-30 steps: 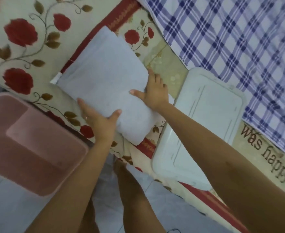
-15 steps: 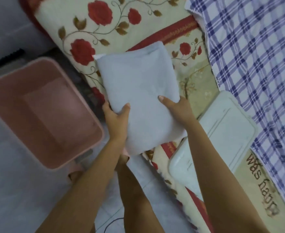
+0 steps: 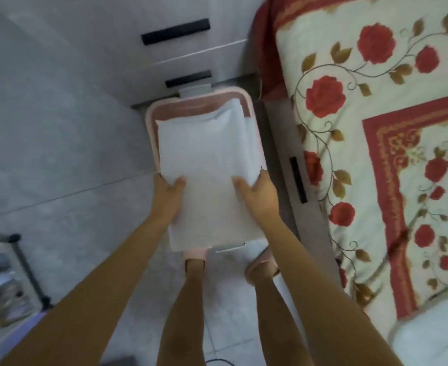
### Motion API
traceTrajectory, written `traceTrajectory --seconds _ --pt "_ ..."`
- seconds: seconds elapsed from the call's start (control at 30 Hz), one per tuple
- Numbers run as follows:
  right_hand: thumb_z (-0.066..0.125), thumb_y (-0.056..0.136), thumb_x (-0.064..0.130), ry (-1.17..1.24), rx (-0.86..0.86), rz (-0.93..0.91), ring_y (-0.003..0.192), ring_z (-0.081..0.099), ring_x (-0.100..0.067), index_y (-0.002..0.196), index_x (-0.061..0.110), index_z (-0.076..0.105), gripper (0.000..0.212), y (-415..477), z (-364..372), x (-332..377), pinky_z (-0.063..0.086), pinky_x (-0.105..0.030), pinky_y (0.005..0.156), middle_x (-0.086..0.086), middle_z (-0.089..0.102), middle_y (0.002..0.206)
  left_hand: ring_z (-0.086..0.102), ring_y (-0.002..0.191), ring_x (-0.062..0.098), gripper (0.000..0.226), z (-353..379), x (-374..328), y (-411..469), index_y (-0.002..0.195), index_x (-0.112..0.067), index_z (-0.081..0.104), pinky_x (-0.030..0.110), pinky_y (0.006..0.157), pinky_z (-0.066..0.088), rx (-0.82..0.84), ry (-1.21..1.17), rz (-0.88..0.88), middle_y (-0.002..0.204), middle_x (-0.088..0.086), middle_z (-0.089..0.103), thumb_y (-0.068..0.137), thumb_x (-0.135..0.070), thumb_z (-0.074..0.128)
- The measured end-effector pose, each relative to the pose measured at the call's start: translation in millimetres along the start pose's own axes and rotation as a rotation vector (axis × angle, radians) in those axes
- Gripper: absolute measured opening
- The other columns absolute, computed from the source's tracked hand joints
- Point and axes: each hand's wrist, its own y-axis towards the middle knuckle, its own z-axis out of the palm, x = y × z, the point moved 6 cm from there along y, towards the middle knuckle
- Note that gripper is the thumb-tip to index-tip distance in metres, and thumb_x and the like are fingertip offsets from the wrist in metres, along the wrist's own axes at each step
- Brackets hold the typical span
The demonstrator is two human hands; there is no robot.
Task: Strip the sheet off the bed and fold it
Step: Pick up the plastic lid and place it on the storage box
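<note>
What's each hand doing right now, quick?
Left hand: closed, gripping the left edge of the folded sheet, thumb on top.
Right hand: closed, gripping the right edge of the same sheet.

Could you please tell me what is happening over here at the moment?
A person stands beside the bed holding the folded sheet over a pink bin on the floor. The left hand and right hand each grip a side of the near half, thumbs on top. The sheet's far end is at the bin's opening; whether it rests inside cannot be told.
</note>
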Motion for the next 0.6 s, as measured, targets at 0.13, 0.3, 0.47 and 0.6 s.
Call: traceTrajectory --seconds 0.13,0.3,0.47,0.6 --pt "0.059 0.087 0.046 -0.183 -0.026 0.014 0.101 0.062 -0.028 0.124 0.013 0.045 0.052 49 31 -18 0.051 -0.035 0.082 -0.007 0.061 0.115 0.054 0.110 0.022 0.057 33 51 47 0.132 0.001 0.037 0.027 0.089 0.043 0.071 -0.061 -0.090 0.123 0.008 0.053 0.086 -0.020 0.062" --pt "0.055 0.090 0.048 -0.297 -0.077 -0.027 0.101 0.061 -0.033 0.123 0.007 0.043 0.054 82 55 -47 0.048 -0.034 0.078 -0.012 0.062 0.113 0.053 0.101 0.024 0.055 70 90 78 0.136 -0.002 0.025 0.030 0.082 0.046 0.094 -0.084 -0.217 0.128 0.015 0.047 0.092 -0.016 0.054" --pt "0.051 0.091 0.049 -0.283 -0.115 -0.061 0.100 0.062 -0.034 0.120 0.006 0.041 0.053 103 91 -97 0.039 -0.028 0.071 -0.014 0.064 0.112 0.040 0.128 0.037 0.063 87 118 103 0.145 -0.002 0.012 0.040 0.104 0.036 0.045 0.168 -0.214 0.141 0.024 0.033 0.094 -0.014 0.047" --pt "0.051 0.091 0.048 -0.276 -0.154 -0.085 0.099 0.062 -0.034 0.118 0.007 0.040 0.050 119 118 -131 0.042 -0.030 0.070 -0.012 0.064 0.110 0.033 0.131 0.041 0.068 100 137 116 0.147 -0.001 0.004 0.043 0.104 0.029 0.010 0.352 -0.118 0.145 0.029 0.026 0.094 -0.012 0.045"
